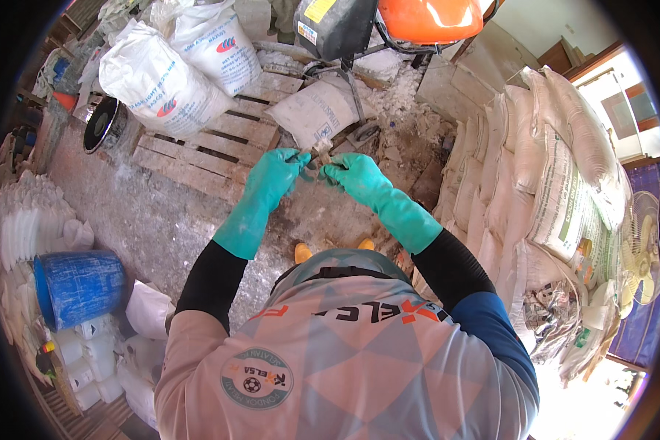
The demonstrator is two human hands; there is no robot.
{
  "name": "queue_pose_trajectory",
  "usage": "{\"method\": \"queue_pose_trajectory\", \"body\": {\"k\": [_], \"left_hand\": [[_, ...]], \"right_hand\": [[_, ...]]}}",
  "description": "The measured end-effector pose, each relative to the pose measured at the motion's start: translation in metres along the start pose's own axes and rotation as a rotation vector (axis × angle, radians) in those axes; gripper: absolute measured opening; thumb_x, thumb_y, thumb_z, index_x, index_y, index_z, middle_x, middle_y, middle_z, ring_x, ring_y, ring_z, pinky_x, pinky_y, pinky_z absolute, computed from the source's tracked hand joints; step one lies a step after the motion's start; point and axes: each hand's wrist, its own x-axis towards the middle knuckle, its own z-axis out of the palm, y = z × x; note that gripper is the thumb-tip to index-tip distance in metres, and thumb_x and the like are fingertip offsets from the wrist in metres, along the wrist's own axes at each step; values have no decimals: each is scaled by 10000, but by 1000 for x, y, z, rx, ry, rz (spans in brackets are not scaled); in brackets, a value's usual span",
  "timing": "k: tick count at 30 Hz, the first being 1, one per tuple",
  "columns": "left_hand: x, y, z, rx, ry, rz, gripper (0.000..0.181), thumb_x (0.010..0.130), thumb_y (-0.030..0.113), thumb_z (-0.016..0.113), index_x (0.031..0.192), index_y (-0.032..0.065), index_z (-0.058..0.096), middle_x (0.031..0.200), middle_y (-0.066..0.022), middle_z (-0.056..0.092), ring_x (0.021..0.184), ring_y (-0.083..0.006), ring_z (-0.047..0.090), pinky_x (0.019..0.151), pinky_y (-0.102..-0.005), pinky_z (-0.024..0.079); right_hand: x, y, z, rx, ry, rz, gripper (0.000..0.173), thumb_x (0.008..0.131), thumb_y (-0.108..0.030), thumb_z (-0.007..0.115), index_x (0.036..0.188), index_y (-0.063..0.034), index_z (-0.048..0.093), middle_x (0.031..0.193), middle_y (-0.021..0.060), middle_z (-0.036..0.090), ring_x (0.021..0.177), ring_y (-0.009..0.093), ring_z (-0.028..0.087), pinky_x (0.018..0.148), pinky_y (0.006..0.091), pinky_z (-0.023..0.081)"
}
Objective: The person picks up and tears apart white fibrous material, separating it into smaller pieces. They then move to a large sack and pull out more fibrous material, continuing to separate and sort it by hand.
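Both my hands wear green rubber gloves and meet in front of me at waist height, fingertips a short gap apart. My left hand [278, 171] pinches a thin, greyish strip [308, 175], blurred at its end. Opposite it, my right hand [357, 175] has thumb and fingers closed at the same small bundle; its exact kind is hard to tell. Just beyond the fingers lies a dusty white printed sack [316, 113], its near corner [323, 145] pointing at my hands. Whether the strip is joined to that corner cannot be seen.
Two full white sacks [159, 82] stand on a wooden pallet [198, 157]. Ahead is an apparent concrete mixer with an orange drum [429, 22] and wheel [364, 132]. Stacked sacks [506, 159] and a fan [642, 247] are right; a blue drum [82, 286] and white jerrycans [91, 352] left.
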Motion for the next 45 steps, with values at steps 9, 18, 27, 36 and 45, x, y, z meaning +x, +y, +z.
{"method": "queue_pose_trajectory", "body": {"k": [9, 18, 27, 36, 45], "left_hand": [[0, -5, 0, 176, 65, 66, 232, 985, 263, 640, 1089, 109, 779, 879, -63, 771, 665, -142, 643, 646, -335, 510], [-15, 9, 19, 483, 204, 270, 268, 971, 260, 635, 1150, 89, 738, 1041, -204, 727, 950, -384, 711, 803, -448, 555], [0, -26, 41, 597, 131, 532, 248, 951, 334, 702, 1043, 112, 762, 941, -181, 733, 872, -396, 711, 732, -474, 566], [-14, -28, 42, 624, 19, 568, 282, 945, 344, 714, 1063, 91, 758, 964, -191, 731, 899, -391, 706, 766, -445, 566], [-20, -9, 11, 475, -234, 325, 276, 979, 302, 707, 1086, 53, 755, 882, -113, 761, 775, -186, 724, 726, -332, 557]], "right_hand": [[-4, -12, -1, -195, -18, 40, 309, 982, -339, 690, 967, -41, 773, 852, 55, 746, 736, 140, 648, 690, 317, 523], [17, -23, -10, -8, -29, 113, 335, 957, -314, 709, 898, 12, 754, 847, 84, 758, 621, 153, 611, 602, 337, 516], [45, -27, -24, 184, 1, 206, 283, 950, -269, 701, 925, 8, 755, 870, 103, 770, 552, 134, 566, 513, 303, 469], [46, -22, -32, 14, -92, 224, 366, 936, -352, 745, 1059, -8, 757, 914, 98, 787, 517, 107, 497, 487, 273, 415], [29, -5, -33, -85, -263, 6, 460, 996, -392, 688, 1200, 19, 722, 985, 73, 789, 585, 111, 576, 542, 269, 491]]}}
